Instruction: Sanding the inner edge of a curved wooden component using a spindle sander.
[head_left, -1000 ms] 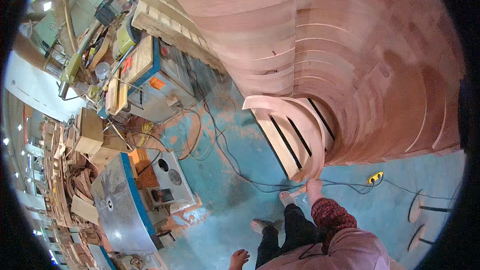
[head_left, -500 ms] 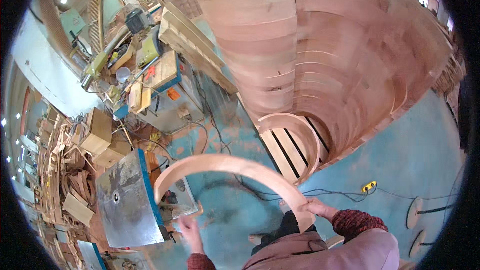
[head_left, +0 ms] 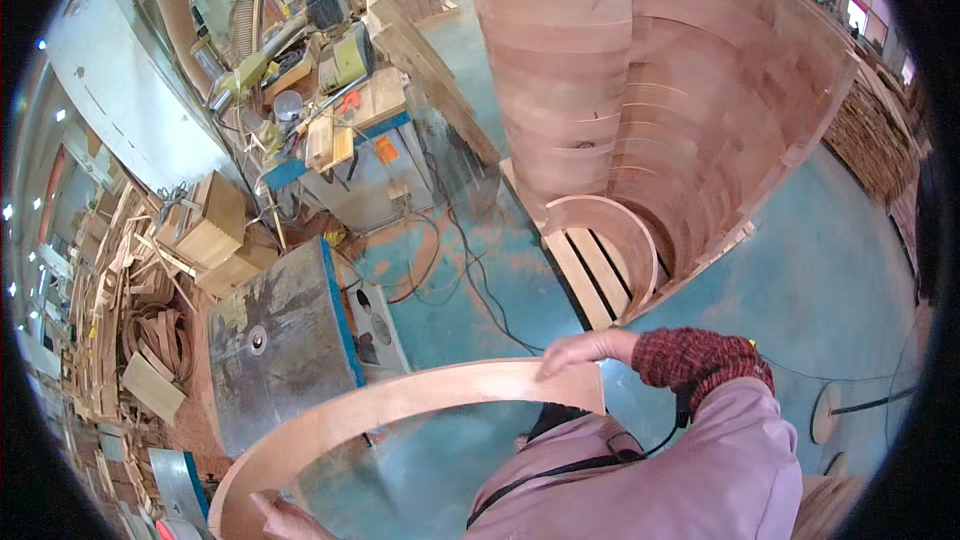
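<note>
A long curved plywood strip [head_left: 400, 405] arcs across the lower part of the view, held flat in front of me. My right hand [head_left: 585, 348], in a red knitted cuff, lies on its right end. At the bottom edge, my left hand [head_left: 285, 518] grips the strip's left end. Beyond it rises a tall stack of similar curved wooden arcs [head_left: 640, 110] on a slatted pallet [head_left: 590, 275].
A metal machine table [head_left: 275, 340] with a blue edge stands just left of the strip. A cluttered workbench [head_left: 350, 140] with tools is behind it. Cables [head_left: 470, 270] trail over the blue floor. Wood offcuts and boxes [head_left: 150, 270] pile up at the left.
The curved strip has come up and closer to me. My right hand now lies on its right end, my left hand on its left end. My view has turned left and downward.
</note>
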Demonstrator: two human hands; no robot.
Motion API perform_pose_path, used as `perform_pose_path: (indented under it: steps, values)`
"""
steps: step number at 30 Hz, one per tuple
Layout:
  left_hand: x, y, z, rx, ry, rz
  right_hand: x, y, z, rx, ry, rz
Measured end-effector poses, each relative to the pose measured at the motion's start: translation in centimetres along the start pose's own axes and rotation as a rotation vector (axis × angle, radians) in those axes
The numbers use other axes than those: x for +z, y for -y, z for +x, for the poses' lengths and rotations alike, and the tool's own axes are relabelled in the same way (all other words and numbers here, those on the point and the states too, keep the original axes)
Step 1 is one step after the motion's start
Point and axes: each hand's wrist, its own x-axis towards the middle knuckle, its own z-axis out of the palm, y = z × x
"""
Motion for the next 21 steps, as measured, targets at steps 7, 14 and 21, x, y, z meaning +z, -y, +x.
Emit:
perform_pose_path:
  steps: [7, 14, 21]
  values:
    - [-3.7, -1.8, 5.8, 0.115, -0.221, -0.117, 2.6, 5.6, 8.6, -0.075, 0.002, 0.614]
    - [-12.0, 8.2, 12.4, -0.327, 0.046, 0.136, 7.8, 15.2, 20.7, -0.859, -0.234, 0.273]
    - [-1.2, 11.3, 15.7, -0.694, -0.193, -0.056, 13.7, 19.2, 31.8, -0.758, -0.722, 0.302]
